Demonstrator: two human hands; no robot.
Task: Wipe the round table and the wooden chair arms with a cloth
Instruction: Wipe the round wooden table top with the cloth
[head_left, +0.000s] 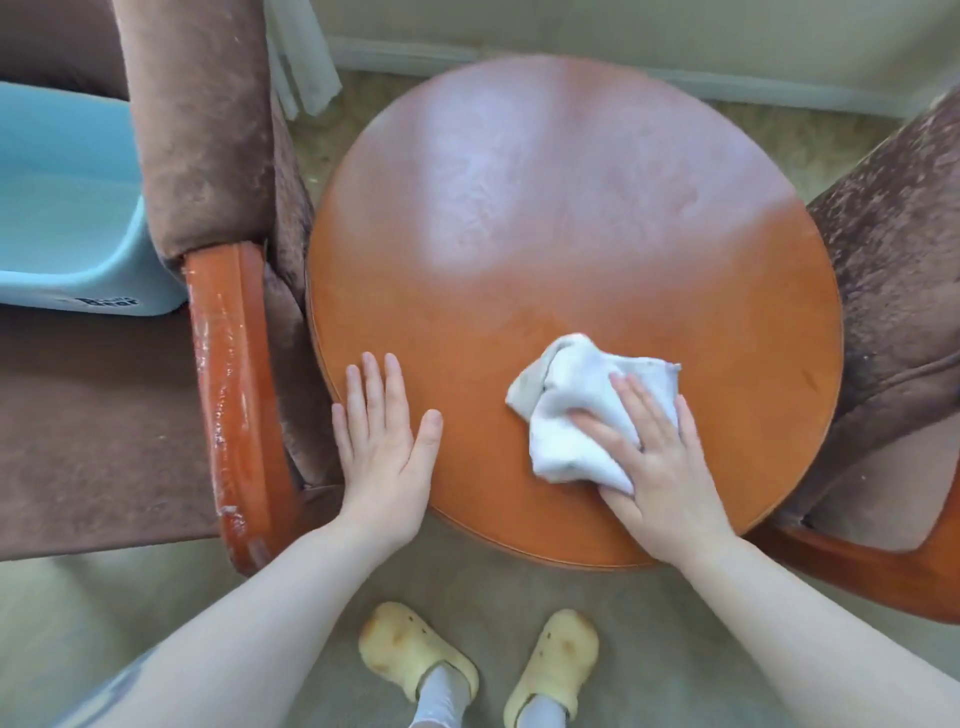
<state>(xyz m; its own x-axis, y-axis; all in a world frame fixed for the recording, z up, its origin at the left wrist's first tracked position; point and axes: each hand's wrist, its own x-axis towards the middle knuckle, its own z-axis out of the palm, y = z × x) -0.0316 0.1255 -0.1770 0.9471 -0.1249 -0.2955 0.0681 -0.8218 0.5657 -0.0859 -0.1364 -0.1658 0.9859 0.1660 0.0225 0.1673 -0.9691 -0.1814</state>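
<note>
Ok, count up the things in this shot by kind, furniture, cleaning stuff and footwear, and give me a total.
Furniture: 3 (round table, left armchair, right armchair)
Cleaning things: 2 (white cloth under the right hand, blue tub)
Footwear: 2 (yellow clogs)
Total: 7

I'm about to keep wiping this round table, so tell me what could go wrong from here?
The left hand lies flat near the round table edge; leaning on it might tip the top. The right hand presses a bunched white cloth, so the wipe may streak or miss spots. The wooden chair arm looks flaky, and bits could catch the cloth later.
</note>
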